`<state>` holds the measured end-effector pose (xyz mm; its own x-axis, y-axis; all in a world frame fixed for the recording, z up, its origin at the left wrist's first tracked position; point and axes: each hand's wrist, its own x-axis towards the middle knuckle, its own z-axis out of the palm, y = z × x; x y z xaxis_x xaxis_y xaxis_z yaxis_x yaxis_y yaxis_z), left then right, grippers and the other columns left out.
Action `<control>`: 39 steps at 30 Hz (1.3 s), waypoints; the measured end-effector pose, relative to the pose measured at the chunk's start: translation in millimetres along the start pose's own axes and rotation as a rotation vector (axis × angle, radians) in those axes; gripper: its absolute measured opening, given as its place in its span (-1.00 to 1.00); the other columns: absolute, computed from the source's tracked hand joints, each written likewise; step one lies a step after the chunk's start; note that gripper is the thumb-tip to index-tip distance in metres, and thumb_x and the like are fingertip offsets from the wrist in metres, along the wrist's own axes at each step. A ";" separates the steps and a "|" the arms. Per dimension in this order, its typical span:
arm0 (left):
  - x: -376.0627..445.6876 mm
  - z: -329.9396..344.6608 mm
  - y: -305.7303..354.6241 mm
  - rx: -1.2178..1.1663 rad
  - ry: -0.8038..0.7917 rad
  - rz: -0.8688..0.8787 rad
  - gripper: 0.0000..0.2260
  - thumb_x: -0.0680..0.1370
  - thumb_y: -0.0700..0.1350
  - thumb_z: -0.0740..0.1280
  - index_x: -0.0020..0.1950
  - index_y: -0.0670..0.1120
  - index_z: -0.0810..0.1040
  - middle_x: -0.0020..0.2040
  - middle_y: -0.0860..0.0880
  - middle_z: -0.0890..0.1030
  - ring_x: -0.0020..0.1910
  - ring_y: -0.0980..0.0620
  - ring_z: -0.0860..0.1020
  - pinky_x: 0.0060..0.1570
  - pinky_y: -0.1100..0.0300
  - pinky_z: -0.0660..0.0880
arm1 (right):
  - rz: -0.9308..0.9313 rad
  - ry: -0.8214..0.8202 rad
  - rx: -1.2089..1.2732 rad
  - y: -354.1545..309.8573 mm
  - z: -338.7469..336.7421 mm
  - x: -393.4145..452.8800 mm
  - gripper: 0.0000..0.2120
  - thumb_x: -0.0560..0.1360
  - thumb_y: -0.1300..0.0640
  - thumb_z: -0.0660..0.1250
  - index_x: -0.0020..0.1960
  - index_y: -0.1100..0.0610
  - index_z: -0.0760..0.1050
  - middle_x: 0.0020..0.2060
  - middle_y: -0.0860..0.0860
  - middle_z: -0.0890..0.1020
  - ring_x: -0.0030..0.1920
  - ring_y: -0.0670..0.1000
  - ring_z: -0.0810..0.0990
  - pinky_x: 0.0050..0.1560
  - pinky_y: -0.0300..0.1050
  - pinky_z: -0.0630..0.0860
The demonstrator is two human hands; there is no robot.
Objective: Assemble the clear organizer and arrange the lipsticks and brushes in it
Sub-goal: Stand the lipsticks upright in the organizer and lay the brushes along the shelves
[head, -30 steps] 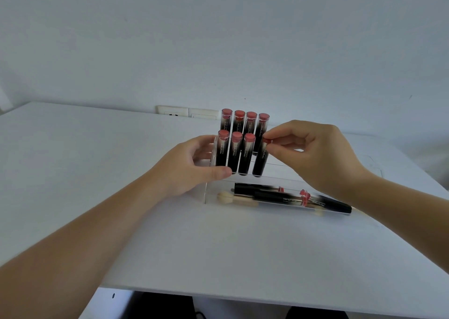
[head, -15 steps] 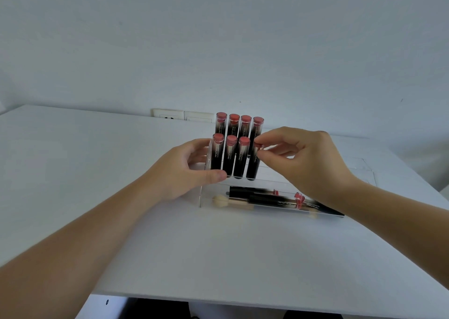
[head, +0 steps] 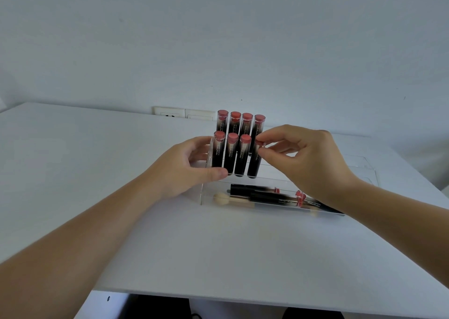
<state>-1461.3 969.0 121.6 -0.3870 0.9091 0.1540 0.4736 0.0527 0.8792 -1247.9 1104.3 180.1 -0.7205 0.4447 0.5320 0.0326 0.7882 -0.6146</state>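
Fingers of the right hand pinch the top of the near-right lipstick. Left hand holds the clear organizer at its left end.

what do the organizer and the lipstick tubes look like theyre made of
Organizer: looks like clear acrylic or similar hard plastic; the table and lipsticks show through it, and its edges catch light. Lipstick tubes: apparently glossy black plastic with clear caps over red tops; metal cannot be ruled out.
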 end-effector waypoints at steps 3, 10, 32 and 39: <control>0.0 0.2 0.4 -0.003 0.004 -0.001 -0.24 0.26 0.27 0.56 0.43 0.15 0.49 0.33 0.20 0.61 0.35 0.24 0.53 0.47 -0.01 0.36 | -0.013 -0.006 -0.006 -0.5 -0.6 0.7 -0.78 0.49 0.25 0.49 -0.05 -0.08 0.66 -0.14 -0.30 0.67 -0.15 -0.24 0.69 -0.10 -0.47 0.49; -0.9 -0.1 0.3 -0.012 -0.001 0.001 -0.26 0.28 0.24 0.57 0.43 0.14 0.49 0.32 0.20 0.62 0.34 0.23 0.54 0.48 -0.02 0.35 | -0.013 0.003 0.006 1.0 0.2 0.0 -0.79 0.48 0.23 0.49 -0.05 -0.09 0.65 -0.13 -0.29 0.68 -0.14 -0.22 0.69 -0.08 -0.45 0.49; -1.4 1.4 1.7 0.012 0.029 -0.003 -0.26 0.19 0.32 0.54 0.36 0.28 0.48 0.25 0.32 0.61 0.24 0.44 0.51 0.27 0.36 0.37 | 0.090 -0.043 -0.198 15.3 -68.7 -7.9 -0.80 0.48 0.20 0.47 -0.08 -0.12 0.64 -0.24 -0.20 0.67 -0.20 -0.13 0.64 -0.12 -0.48 0.46; -11.0 -5.2 8.7 0.036 0.096 -0.030 -0.07 0.16 0.35 0.53 0.47 0.05 0.45 0.26 0.16 0.63 0.28 0.26 0.55 0.41 0.13 0.41 | 0.081 -0.299 -0.287 12.4 -83.4 -25.3 -0.81 0.45 0.15 0.49 -0.13 -0.17 0.65 -0.29 -0.17 0.67 -0.26 -0.09 0.62 -0.25 -0.40 0.46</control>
<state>-1457.0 957.3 130.0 -0.4749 0.8632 0.1715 0.4875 0.0959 0.8678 -1171.5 1138.3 207.6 -0.8755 0.4004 0.2705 0.2587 0.8612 -0.4376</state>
